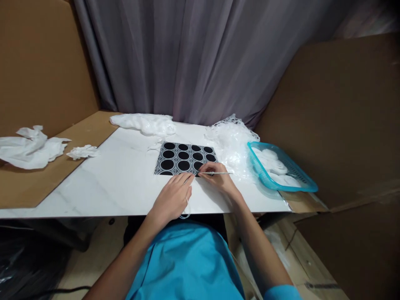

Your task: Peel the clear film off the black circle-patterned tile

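Note:
My right hand is closed in a pinch on a thin pale rod, whose free end points to the right. Just left of it, my left hand has its fingers bent together with a white cord in them; a loop of the cord hangs below the palm toward the table's front edge. The fingertips of both hands are close together over the near edge of a black and grey mat with a circle pattern. What joins the cord and the rod is too small to make out.
A turquoise plastic basket with white bundles stands at the right. Tangled white strands lie beside it, and a white heap lies at the back. Crumpled white sheets rest on cardboard at the left.

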Available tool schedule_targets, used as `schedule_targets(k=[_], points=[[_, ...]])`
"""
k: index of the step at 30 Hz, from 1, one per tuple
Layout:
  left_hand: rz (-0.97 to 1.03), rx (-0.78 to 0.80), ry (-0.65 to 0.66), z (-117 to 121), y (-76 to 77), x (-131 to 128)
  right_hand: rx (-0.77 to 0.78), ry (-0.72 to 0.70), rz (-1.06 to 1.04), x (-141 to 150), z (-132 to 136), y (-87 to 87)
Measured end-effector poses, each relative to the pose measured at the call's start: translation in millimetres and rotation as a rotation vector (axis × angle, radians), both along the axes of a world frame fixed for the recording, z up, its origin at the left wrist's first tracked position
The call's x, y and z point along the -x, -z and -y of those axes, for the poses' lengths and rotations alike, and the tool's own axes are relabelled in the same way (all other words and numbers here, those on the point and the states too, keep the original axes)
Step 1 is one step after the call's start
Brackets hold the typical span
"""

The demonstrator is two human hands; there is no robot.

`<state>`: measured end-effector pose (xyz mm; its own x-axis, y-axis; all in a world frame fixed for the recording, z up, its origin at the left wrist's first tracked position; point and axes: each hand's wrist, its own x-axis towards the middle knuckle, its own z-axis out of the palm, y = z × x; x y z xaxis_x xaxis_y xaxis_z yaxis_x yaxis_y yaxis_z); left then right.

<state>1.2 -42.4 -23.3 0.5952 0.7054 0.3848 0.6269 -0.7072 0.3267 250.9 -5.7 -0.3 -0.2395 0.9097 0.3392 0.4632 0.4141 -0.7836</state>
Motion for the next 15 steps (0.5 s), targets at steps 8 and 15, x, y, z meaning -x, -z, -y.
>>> schedule_targets(k=[8, 15], points=[[-0.012, 0.018, 0.004, -2, 1.0, 0, 0.284, -0.336, 0.027, -29, -68, -4.8], [-0.035, 0.028, 0.003, -3, 0.0, -1, 0.308, -0.409, 0.017, -20, -86, 3.8]])
